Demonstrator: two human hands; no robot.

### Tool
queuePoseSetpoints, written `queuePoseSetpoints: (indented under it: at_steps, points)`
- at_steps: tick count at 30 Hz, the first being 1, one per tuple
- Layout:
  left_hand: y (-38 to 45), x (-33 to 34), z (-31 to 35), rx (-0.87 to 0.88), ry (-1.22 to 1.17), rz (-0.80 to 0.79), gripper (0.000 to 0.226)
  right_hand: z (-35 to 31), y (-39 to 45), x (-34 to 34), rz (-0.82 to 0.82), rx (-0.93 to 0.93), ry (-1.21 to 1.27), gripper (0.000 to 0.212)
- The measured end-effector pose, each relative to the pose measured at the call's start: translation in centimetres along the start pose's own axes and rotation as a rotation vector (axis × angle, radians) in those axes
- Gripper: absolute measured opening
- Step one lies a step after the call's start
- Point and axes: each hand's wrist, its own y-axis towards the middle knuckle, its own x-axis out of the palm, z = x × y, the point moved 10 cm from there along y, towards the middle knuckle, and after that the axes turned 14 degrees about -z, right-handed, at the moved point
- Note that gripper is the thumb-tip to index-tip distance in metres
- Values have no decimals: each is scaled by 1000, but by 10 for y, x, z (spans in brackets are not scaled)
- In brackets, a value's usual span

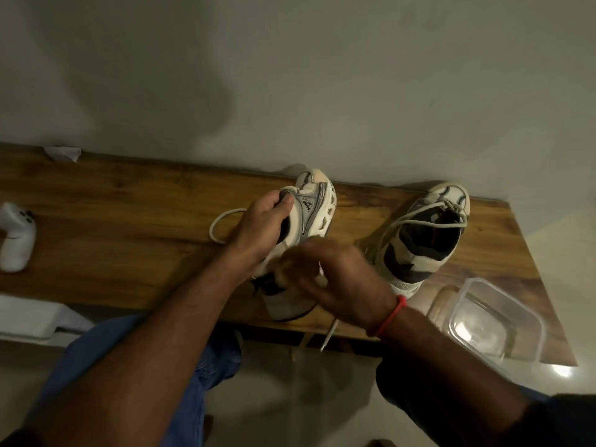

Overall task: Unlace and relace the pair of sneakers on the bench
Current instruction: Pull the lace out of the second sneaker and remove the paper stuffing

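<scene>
Two cream and grey sneakers stand on the wooden bench (pixel 122 214). My left hand (pixel 261 227) grips the collar of the left sneaker (pixel 314 204), thumb inside the opening. My right hand (pixel 335 282) is blurred with motion over that sneaker's tongue, fingers curled near its lace; whether it pinches the lace is unclear. A loop of white lace (pixel 219 224) lies on the bench to the left, and a lace end (pixel 329 337) hangs over the front edge. The right sneaker (pixel 425 233) sits apart, laces loose across its opening.
A clear plastic container (pixel 493 321) stands at the bench's near right corner. A white game controller (pixel 16 237) lies at the far left. A scrap of paper (pixel 63 153) rests by the wall. My knees in blue trousers (pixel 135 366) are below the bench edge.
</scene>
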Motion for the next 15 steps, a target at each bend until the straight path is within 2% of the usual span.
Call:
queuePoseSetpoints:
  at_steps: [2, 4, 7, 11, 15]
  points:
    - [-3, -4, 7, 55, 109, 50, 30, 20, -7, -27, 169, 88, 70, 23]
    - [-7, -8, 13, 101, 117, 107, 36, 37, -15, -42, 255, 166, 195, 19]
    - [-10, -14, 18, 136, 31, 170, 42, 34, -12, -40, 215, 165, 276, 15]
    - [-10, -23, 7, 74, -72, 223, 47, -7, -4, -24, 144, -31, -10, 22]
    - [-9, -27, -5, -6, -137, 270, 34, -34, -1, -3, 67, -146, -120, 27]
